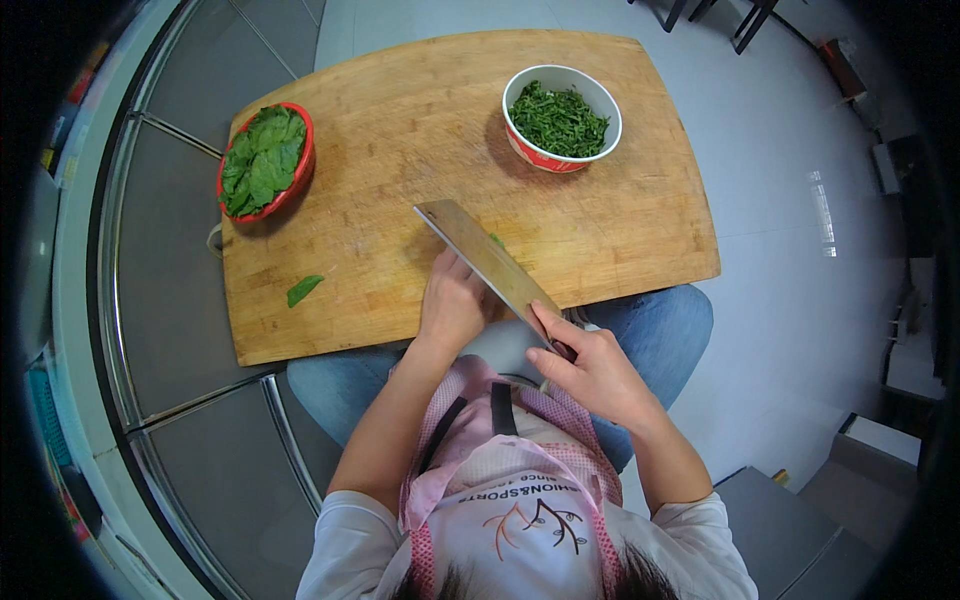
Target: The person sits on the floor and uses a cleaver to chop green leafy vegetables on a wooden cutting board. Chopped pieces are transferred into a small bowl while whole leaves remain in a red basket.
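Note:
In my right hand is the dark handle of a broad-bladed cleaver, its blade tilted and slanting up to the left over the board. Beneath the blade, my left hand rests at the near edge of the wooden cutting board; its fingertips are partly hidden, so whether it holds anything does not show. A small green leaf piece lies just beyond the blade. One loose leaf is at the board's left. Whole green leaves fill a red basket. Shredded greens lie in a red-and-white paper bowl.
The board lies across my knees. Grey cabinet doors with metal trim stand close on the left. Pale tiled floor extends on the right, with dark furniture legs at the top right and a grey box-like unit at the lower right.

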`<state>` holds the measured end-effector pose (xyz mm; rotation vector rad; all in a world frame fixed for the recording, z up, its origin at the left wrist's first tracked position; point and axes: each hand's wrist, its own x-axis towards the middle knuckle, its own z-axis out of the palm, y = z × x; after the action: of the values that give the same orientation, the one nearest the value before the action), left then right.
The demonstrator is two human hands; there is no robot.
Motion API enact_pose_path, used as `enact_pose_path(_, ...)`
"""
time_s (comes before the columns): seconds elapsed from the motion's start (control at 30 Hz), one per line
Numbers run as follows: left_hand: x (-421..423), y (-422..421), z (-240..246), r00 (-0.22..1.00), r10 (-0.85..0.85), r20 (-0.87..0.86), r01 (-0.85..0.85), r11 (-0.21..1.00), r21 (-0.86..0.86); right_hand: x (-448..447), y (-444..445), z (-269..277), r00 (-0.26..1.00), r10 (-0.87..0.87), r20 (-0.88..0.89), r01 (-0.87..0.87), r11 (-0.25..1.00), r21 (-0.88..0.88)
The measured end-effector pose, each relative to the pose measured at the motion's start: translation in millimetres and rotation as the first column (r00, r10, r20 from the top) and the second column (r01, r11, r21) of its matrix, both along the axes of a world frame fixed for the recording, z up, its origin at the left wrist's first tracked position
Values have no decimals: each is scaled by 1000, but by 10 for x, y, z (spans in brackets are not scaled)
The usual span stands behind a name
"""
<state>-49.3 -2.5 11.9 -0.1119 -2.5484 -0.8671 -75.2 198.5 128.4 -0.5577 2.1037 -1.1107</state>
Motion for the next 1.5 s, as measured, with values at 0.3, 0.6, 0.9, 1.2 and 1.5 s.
enact_pose_path(0.3, 7, 10, 32, 1000, 17, 25, -17, 1000, 2, -41, -1, 54, 999, -3, 53, -1, 997, 72)
enact_pose_path(0.6, 2, 10, 27, 999, 19, 40, -20, 1000, 21, -55, -37, -12, 1000, 8, 2, -8, 999, -38)
enact_pose_path(0.9, -21, 24, 67, 999, 32, 6, -32, 999, -22, -185, -247, -66, 997, 20, 79, -15, 998, -64)
enact_pose_path(1.2, -51, 55, 15, 997, 57, -59, -58, 998, -22, -232, -149, -45, 939, -140, 314, 171, 982, -74)
enact_pose_path(1.5, -13, 32, 50, 1000, 31, 2, -31, 999, -22, -72, -76, -93, 999, -31, -13, 29, 995, -100)
